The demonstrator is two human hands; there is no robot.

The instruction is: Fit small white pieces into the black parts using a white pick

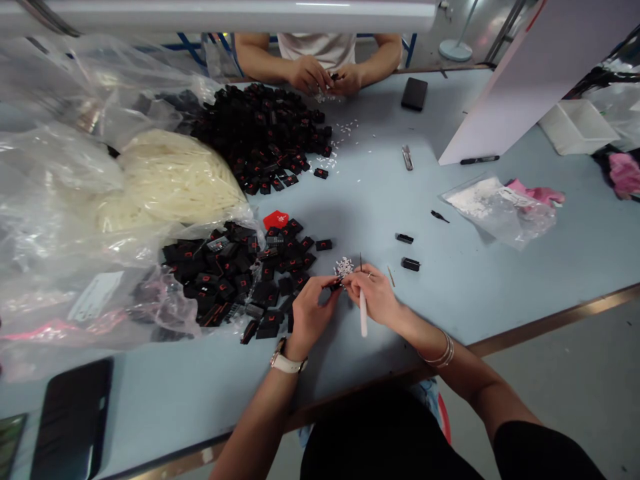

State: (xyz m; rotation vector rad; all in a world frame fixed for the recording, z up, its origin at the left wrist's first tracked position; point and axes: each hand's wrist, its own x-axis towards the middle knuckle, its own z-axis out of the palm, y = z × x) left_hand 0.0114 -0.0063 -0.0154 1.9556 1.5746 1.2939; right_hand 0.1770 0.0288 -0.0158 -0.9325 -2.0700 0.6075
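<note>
Black shirt (385, 433) on the person seated at the near edge of a blue-grey worktable (200, 380). Left hand (311, 310): fingers pinched on a small black plastic part (334, 285); white-strapped wristwatch (289, 360) at the wrist. Right hand (374, 295): closed around a white-handled pick (363, 315), thin tip pointing away from the body, fingertips close to the part. Just beyond both hands: one small heap of white pellets (344, 267). Left of the left hand: pile of black housings (205, 280), red-orange marks on many. Right of the right hand: two loose housings (411, 265), apart from each other. Across the table: a co-worker's hands (311, 75), holding a dark piece, near a larger black pile (265, 133). Far left: bagged cream-coloured strips (175, 180). Near left corner: dark smartphone (75, 420).
</note>
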